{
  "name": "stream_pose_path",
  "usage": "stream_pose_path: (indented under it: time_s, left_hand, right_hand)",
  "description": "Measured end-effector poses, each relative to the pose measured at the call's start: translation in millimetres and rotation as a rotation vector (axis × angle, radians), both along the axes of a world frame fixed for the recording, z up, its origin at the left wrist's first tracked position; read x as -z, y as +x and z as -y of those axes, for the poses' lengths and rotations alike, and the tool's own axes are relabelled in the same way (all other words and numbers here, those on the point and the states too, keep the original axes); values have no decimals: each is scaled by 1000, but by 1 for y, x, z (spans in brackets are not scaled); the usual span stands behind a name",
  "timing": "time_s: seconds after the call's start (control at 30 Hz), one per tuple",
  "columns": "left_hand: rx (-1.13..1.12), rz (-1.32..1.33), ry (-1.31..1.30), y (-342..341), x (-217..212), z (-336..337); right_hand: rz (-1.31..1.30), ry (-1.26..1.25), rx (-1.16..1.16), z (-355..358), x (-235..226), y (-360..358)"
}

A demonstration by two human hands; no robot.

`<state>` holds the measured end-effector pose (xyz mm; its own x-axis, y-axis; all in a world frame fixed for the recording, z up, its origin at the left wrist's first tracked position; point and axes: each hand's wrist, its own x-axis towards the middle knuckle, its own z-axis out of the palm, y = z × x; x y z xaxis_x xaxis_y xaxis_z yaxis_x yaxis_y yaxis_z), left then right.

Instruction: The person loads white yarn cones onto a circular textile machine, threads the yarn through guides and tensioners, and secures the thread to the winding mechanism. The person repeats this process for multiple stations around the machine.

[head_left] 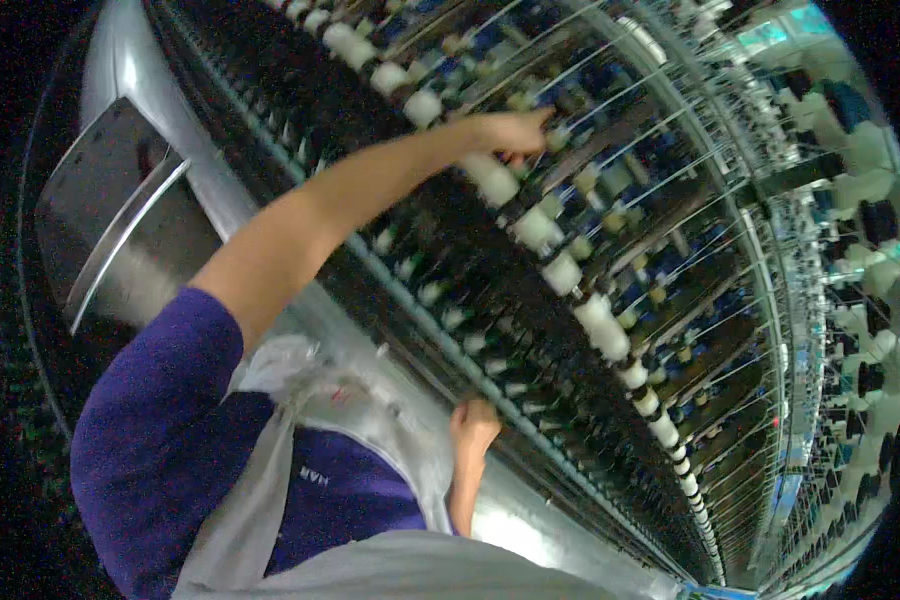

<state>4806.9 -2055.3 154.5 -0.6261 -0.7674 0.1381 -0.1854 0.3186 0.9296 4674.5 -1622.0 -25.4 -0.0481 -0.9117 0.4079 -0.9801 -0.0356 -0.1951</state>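
My left arm stretches up and across a long spinning machine. At its end my left hand (513, 135) is above the row of white rollers (491, 180), close to the yarn bobbins behind them. One finger points outward and the others bend below it; blur softens them, and nothing shows in the hand. Lower down, my right hand (475, 425) is closed like a fist by the machine's front rail (440, 345). Whatever it may hold is hidden by the curled fingers. Between the rail and the rollers runs a line of spindles with pale tips (455, 318).
A grey apron (255, 500) covers part of my purple shirt, with a whitish bundle (280, 365) at its top. To the left stands a dark metal panel with a shiny curved bar (125, 245). Thin rods and hanging white bobbins (855, 290) fill the right side.
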Motion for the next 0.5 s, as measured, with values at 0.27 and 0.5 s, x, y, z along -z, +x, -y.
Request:
stream_pose_path:
  time_s: [0.27,0.5]
  left_hand:
    - [-159,90,-47,-9,-19,-31]
    - [-211,125,-162,-24,3,12]
  right_hand:
    - [90,6,42,18,24,48]
    - [177,57,104,3,54,99]
